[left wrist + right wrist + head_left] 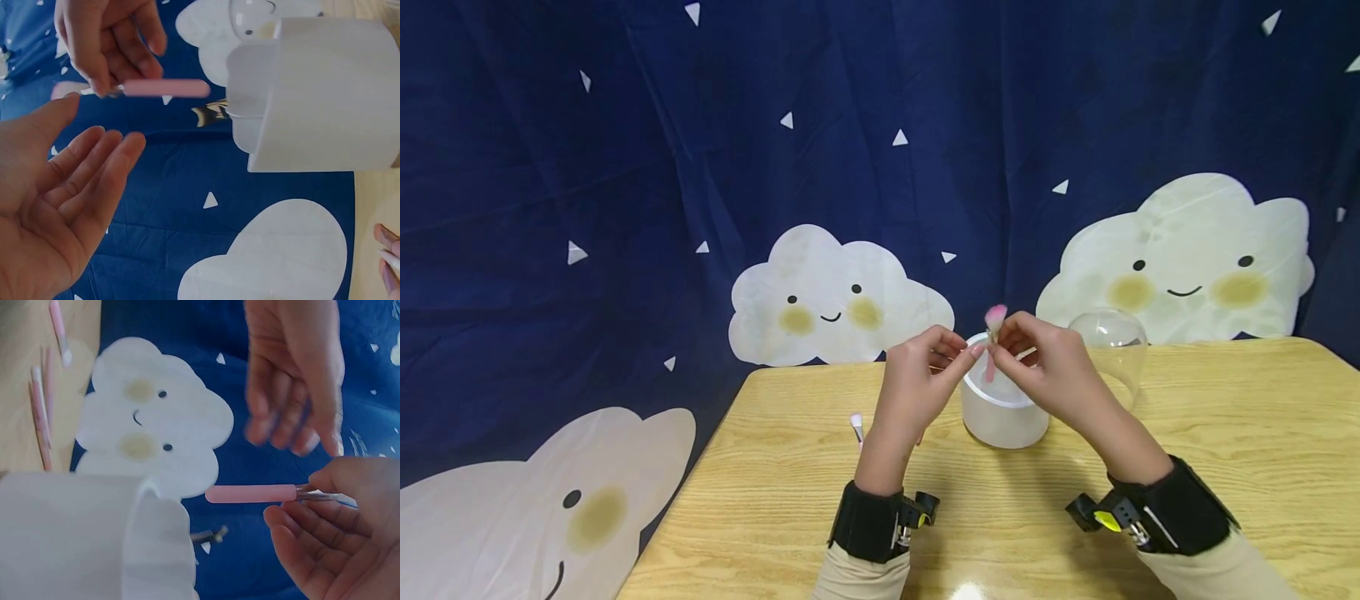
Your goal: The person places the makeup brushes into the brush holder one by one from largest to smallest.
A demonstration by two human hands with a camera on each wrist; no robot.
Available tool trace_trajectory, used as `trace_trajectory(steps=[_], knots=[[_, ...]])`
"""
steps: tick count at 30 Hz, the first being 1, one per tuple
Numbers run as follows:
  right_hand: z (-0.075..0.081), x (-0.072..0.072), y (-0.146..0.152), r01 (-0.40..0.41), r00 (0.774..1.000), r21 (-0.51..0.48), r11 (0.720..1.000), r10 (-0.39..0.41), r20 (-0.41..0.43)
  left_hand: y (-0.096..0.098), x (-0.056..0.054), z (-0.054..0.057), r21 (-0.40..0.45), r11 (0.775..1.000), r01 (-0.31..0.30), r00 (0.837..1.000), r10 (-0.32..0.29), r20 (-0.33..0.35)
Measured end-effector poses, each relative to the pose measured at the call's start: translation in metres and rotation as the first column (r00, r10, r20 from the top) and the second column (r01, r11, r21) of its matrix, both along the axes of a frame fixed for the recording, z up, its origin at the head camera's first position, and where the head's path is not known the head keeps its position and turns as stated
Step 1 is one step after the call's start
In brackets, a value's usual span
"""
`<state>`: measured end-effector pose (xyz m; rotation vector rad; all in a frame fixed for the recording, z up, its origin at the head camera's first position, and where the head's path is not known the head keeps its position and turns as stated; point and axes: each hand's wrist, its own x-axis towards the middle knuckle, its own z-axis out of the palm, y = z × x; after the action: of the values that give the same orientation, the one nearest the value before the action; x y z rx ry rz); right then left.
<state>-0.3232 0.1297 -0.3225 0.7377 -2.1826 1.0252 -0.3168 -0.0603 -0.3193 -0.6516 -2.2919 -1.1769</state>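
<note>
Near the far edge of the wooden tabletop (782, 467), the right hand (1054, 362) pinches a slim pink-handled brush (250, 494) above a white cylindrical container (1003, 423); the left hand's (917, 375) grip is spread.

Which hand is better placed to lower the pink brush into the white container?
Probably the right hand: it pinches the pink brush below its bristles, handle pointing down over the white container. The left hand grips nothing.

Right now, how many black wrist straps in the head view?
2. The left strap wraps the wrist behind the left hand; the right strap wraps the wrist behind the right hand, which pinches a brush. No others visible.
</note>
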Motion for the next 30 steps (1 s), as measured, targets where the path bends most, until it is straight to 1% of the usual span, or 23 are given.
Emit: trace_trajectory(steps=[3,5,7,9,12,14,17,20,23,27,30], knots=[[0.004,-0.002,0.010,0.047,0.999,-0.006,0.999,-0.047,0.008,0.001,-0.003,-0.003,-0.056,0.998,-0.043,0.999,0.043,-0.002],[0.007,-0.002,0.016,0.076,0.997,-0.009,0.997,-0.075,0.026,0.002,-0.005,-0.007,-0.114,0.990,-0.088,0.996,0.087,-0.009],[0.009,-0.003,0.021,0.098,0.994,-0.011,0.995,-0.098,0.042,0.003,-0.007,-0.012,-0.176,0.974,-0.141,0.990,0.139,-0.025],[0.009,-0.004,0.026,0.116,0.992,-0.013,0.993,-0.115,0.048,0.005,-0.009,-0.017,-0.239,0.951,-0.197,0.980,0.192,-0.041],[0.009,-0.006,0.031,0.142,0.989,-0.014,0.990,-0.141,0.046,0.009,-0.012,-0.026,-0.298,0.924,-0.242,0.970,0.238,-0.050],[0.009,-0.007,0.034,0.158,0.986,-0.010,0.987,-0.157,0.047,0.012,-0.015,-0.032,-0.325,0.912,-0.249,0.968,0.247,-0.048],[0.009,-0.007,0.036,0.172,0.982,0.010,0.985,-0.173,0.073,0.018,-0.017,-0.040,-0.358,0.897,-0.260,0.964,0.260,-0.050],[0.008,-0.008,0.038,0.165,0.981,0.036,0.986,-0.168,0.098,0.023,-0.019,-0.045,-0.383,0.879,-0.285,0.958,0.278,-0.076],[0.008,-0.008,0.038,0.161,0.980,0.062,0.985,-0.167,0.107,0.027,-0.019,-0.048,-0.394,0.866,-0.307,0.951,0.289,-0.107],[0.008,-0.008,0.038,0.168,0.978,0.085,0.982,-0.177,0.107,0.030,-0.019,-0.050,-0.396,0.859,-0.325,0.946,0.292,-0.143],[0.007,-0.008,0.038,0.167,0.978,0.094,0.981,-0.177,0.111,0.030,-0.020,-0.052,-0.392,0.857,-0.335,0.942,0.296,-0.156]])
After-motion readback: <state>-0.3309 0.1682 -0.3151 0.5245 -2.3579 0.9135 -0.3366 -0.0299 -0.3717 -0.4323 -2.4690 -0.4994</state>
